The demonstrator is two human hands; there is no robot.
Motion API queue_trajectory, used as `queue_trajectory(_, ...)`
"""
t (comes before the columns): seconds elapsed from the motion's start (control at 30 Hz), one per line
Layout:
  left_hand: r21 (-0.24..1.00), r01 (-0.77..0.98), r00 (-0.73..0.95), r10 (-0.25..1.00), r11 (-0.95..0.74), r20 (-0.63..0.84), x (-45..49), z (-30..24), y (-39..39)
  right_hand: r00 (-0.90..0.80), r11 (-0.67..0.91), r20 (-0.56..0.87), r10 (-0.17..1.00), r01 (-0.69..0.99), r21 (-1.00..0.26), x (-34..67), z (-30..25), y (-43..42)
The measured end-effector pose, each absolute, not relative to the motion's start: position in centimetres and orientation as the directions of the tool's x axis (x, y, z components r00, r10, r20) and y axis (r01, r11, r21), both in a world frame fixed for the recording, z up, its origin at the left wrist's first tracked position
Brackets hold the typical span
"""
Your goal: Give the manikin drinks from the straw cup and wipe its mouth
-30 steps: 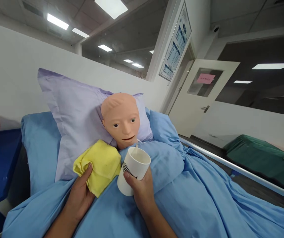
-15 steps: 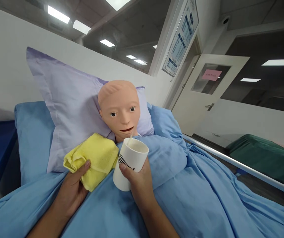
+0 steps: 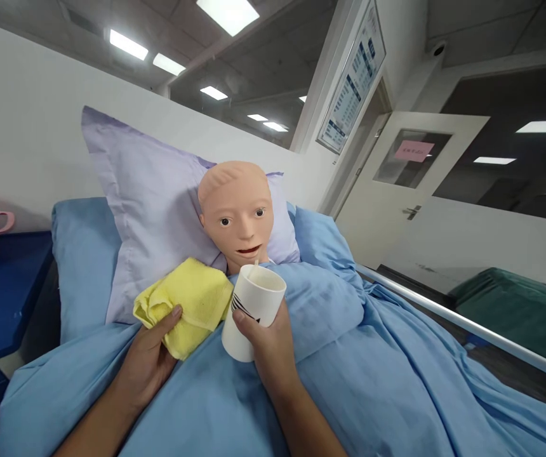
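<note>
Only the viewpoint slightly shifted since half a second ago. White cup (image 3: 262, 306) gripped in right hand (image 3: 275, 349), straw (image 3: 256, 262) inside; yellow cloth (image 3: 199, 298) pinched by left hand (image 3: 148, 358). Manikin head (image 3: 237, 206) propped beyond both hands on lilac pillow (image 3: 142, 209).

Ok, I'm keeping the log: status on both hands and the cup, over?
Left hand gripping yellow cloth. Right hand around white cup. Cup tilted, straw inside. Cloth close beside cup, manikin head just beyond.

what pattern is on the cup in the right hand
The cup is white with curved black stripes, seen best in the head view.
</note>
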State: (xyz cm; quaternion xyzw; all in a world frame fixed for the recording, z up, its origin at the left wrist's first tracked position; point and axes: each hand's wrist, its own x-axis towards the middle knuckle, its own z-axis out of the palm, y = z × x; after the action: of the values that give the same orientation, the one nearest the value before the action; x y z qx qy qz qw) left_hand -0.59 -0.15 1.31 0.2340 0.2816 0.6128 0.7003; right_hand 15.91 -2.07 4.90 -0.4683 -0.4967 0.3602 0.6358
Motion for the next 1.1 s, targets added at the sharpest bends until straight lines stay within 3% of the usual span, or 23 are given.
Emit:
queue_trajectory(0.4,0.653,-0.745,0.072,0.989,0.137,-0.126,-0.3,1.8,-0.3,0.253,0.306,0.286,0.924,-0.039,-0.951,15.8,4.8,-1.9)
queue_trajectory(1.1,0.672,-0.732,0.062,0.993,0.112,-0.099,-0.6,0.9,-0.1,0.135,0.226,0.187,0.973,-0.393,-0.891,16.8,4.3,-1.2)
